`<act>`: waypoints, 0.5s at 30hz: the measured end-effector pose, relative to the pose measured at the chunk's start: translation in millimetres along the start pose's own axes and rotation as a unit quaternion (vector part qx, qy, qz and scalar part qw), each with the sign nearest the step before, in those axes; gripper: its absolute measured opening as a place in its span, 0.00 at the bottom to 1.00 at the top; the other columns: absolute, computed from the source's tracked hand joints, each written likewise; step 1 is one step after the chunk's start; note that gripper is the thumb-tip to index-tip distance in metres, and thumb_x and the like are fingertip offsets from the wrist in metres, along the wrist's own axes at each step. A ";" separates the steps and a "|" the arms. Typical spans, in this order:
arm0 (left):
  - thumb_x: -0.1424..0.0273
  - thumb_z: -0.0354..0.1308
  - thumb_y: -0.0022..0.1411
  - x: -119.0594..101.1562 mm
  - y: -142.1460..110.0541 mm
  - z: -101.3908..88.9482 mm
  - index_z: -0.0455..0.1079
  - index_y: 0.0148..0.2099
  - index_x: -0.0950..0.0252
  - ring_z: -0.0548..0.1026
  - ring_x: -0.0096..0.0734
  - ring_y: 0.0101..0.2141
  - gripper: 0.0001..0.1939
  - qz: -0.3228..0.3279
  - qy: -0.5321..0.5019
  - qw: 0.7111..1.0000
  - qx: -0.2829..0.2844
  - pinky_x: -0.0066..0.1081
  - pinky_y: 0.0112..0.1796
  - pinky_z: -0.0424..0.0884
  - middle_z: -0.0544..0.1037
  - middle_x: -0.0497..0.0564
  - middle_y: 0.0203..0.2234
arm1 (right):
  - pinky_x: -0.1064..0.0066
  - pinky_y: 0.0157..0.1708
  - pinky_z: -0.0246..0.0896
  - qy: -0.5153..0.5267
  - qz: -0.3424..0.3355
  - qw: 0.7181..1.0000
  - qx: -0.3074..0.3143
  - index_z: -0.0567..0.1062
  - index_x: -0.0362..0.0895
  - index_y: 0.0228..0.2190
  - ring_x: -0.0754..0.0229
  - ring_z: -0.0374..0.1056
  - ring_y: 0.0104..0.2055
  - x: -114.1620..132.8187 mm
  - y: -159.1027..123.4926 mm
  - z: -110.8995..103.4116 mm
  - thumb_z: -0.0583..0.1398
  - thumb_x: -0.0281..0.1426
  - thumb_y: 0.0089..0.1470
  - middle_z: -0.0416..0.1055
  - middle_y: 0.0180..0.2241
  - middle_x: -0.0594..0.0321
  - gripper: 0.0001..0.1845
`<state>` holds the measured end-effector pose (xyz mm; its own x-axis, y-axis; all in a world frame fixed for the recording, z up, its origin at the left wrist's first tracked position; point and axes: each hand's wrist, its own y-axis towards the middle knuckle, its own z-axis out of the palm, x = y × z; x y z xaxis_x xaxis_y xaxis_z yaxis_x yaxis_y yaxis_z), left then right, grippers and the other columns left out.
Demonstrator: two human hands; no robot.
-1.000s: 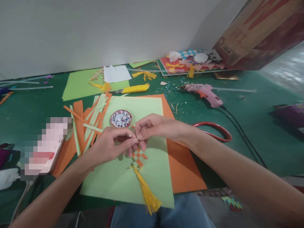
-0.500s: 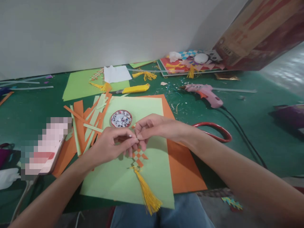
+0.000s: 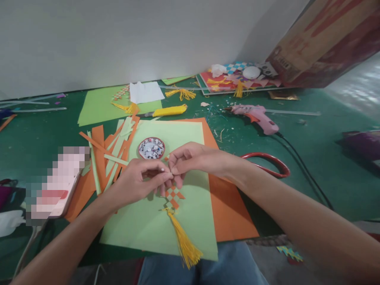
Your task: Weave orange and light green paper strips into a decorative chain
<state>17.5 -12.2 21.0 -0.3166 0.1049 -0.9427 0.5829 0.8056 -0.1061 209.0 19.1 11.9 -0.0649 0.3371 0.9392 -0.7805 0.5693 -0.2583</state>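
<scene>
My left hand (image 3: 141, 180) and my right hand (image 3: 189, 160) meet fingertip to fingertip over a light green paper sheet (image 3: 127, 231). Both are closed in a pinch; whatever is between the tips is too small to make out. A tiny white dot shows at my left index finger. Beneath the hands, partly hidden by them, lies a woven orange and pale green paper piece (image 3: 174, 196). From its lower end a yellow tassel (image 3: 185, 241) hangs down the sheet. Just beyond my left hand is a round dish of googly eyes (image 3: 151, 148).
Paper strips (image 3: 115, 152) lie in a heap on the left, beside a phone (image 3: 61, 186). A yellow utility knife (image 3: 170, 111) rests behind the sheet. To the right are a pink glue gun (image 3: 258, 116) with its cord and a red scissors handle (image 3: 282, 168). A paper bag (image 3: 320, 43) stands back right.
</scene>
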 end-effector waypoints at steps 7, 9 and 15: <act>0.73 0.55 0.60 -0.6 0.1 0.4 0.70 0.28 0.68 0.73 0.20 0.18 0.08 0.007 -0.013 1.000 0.001 0.19 0.22 0.70 0.76 0.47 0.19 | 0.72 0.32 0.65 -0.005 -0.005 1.000 -0.001 0.73 0.40 0.24 0.64 0.71 0.27 -1.0 0.1 -0.8 0.61 0.27 0.49 0.74 0.20 0.65 0.04; 0.73 0.55 0.60 -0.2 -0.7 0.7 0.70 0.28 0.68 0.73 0.20 0.18 0.08 0.007 -0.009 1.000 -0.003 0.19 0.22 0.70 0.76 0.47 0.19 | 0.73 0.32 0.65 -0.005 -0.009 1.000 0.000 0.73 0.40 0.24 0.65 0.72 0.27 -1.2 0.3 -0.9 0.60 0.27 0.49 0.74 0.20 0.65 0.04; 0.73 0.54 0.59 1.9 -1.0 1.5 0.70 0.28 0.68 0.73 0.20 0.18 0.08 0.002 0.008 1.000 -0.024 0.19 0.22 0.69 0.75 0.47 0.19 | 0.72 0.31 0.65 0.004 -0.013 1.000 -0.010 0.73 0.39 0.24 0.64 0.72 0.26 -2.1 0.9 0.0 0.60 0.25 0.49 0.74 0.20 0.65 0.04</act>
<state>17.4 -13.7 18.8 -0.3266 0.1183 -0.9377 0.5483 0.8318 -0.0860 208.5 18.9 9.7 -0.0395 0.3275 0.9440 -0.7689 0.5934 -0.2380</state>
